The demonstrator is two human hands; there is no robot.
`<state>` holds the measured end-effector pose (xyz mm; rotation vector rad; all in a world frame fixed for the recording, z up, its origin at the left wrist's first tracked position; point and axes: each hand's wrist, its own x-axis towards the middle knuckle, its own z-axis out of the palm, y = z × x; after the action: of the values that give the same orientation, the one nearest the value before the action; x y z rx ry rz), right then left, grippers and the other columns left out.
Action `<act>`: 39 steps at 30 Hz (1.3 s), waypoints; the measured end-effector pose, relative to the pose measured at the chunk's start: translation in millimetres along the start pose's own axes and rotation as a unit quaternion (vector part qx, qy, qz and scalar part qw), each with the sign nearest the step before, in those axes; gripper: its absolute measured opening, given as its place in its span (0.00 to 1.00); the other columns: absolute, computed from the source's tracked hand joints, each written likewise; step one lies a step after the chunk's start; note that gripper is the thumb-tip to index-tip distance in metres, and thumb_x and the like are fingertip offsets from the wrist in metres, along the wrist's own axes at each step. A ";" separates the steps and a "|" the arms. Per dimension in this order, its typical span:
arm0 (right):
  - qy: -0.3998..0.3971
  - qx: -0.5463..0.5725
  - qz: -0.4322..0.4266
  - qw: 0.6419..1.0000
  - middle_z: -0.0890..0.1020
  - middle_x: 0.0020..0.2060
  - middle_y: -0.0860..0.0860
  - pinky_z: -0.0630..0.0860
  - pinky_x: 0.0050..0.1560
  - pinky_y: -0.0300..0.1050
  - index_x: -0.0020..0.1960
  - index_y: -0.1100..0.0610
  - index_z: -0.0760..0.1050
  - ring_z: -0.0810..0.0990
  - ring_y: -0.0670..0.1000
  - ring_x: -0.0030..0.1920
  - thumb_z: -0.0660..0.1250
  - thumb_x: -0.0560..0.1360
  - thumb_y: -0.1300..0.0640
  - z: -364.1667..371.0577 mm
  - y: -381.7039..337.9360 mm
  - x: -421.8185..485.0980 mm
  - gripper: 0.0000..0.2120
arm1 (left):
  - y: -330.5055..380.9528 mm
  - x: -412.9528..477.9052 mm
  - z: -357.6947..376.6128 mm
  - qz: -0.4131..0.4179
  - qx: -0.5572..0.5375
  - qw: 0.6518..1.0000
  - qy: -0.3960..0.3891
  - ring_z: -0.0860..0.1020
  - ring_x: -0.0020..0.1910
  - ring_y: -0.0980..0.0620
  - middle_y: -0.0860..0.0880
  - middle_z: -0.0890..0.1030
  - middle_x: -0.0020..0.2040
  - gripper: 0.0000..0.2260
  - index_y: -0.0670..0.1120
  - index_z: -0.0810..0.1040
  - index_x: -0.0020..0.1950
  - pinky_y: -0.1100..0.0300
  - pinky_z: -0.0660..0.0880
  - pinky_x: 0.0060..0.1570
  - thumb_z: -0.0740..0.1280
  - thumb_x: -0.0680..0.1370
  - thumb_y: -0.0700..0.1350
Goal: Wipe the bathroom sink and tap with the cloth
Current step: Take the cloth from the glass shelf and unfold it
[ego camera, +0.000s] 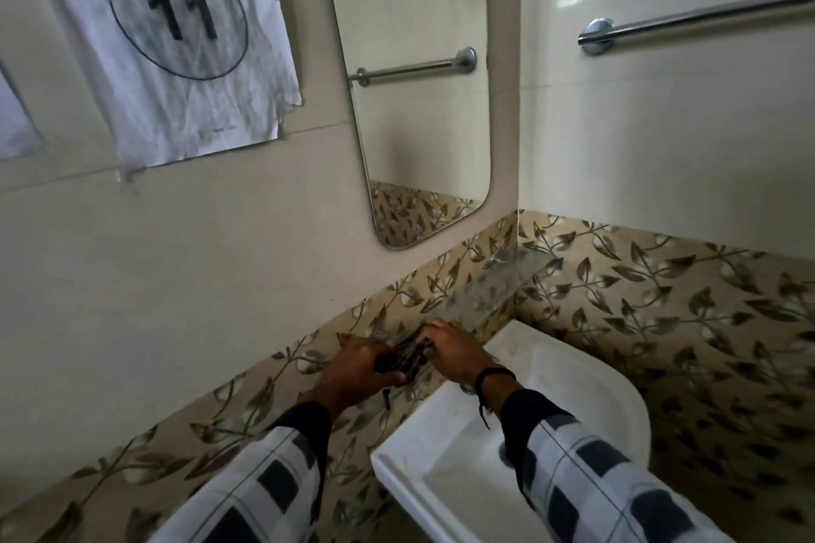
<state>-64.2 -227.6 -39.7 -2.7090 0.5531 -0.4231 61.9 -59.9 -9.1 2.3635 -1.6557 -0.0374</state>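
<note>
near the sink (pixel 586 366), cloth (pixel 403 359) lengthwise left-right

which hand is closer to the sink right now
Right. The right hand is above the back corner of the sink; the left hand is further left, in front of the leaf-patterned wall. Both hold the cloth.

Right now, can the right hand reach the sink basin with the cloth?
Probably yes. The right hand is just over the back edge of the sink and nothing lies between them; the left hand also grips the cloth.
</note>
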 end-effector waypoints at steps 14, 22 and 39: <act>0.025 0.225 0.083 0.970 0.81 0.42 0.60 0.74 0.43 0.46 0.46 0.64 0.79 0.79 0.56 0.43 0.69 0.76 0.56 -14.7 5.7 -9.9 0.10 | 18.0 5.0 4.4 -0.023 -0.006 0.999 0.036 0.75 0.53 0.48 0.48 0.78 0.54 0.10 0.48 0.79 0.55 0.60 0.69 0.45 0.67 0.75 0.49; -0.040 0.269 0.078 0.959 0.81 0.52 0.57 0.75 0.48 0.45 0.57 0.60 0.78 0.80 0.56 0.52 0.73 0.66 0.64 -26.1 11.5 -24.7 0.19 | 24.8 5.1 4.7 -0.098 -0.138 0.984 0.059 0.77 0.50 0.46 0.43 0.80 0.56 0.11 0.43 0.73 0.60 0.58 0.71 0.46 0.61 0.81 0.45; 0.068 0.174 0.059 0.981 0.81 0.47 0.55 0.78 0.44 0.52 0.56 0.54 0.71 0.79 0.57 0.45 0.63 0.76 0.50 -24.8 -11.0 -30.6 0.11 | 41.1 7.2 -3.8 -0.092 -0.263 0.953 0.120 0.78 0.53 0.45 0.43 0.80 0.54 0.14 0.40 0.75 0.60 0.55 0.73 0.52 0.59 0.82 0.48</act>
<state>-96.3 -211.7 -19.8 -2.3127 0.6100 -0.6144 27.2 -79.0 4.6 2.0076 -1.1356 -0.1925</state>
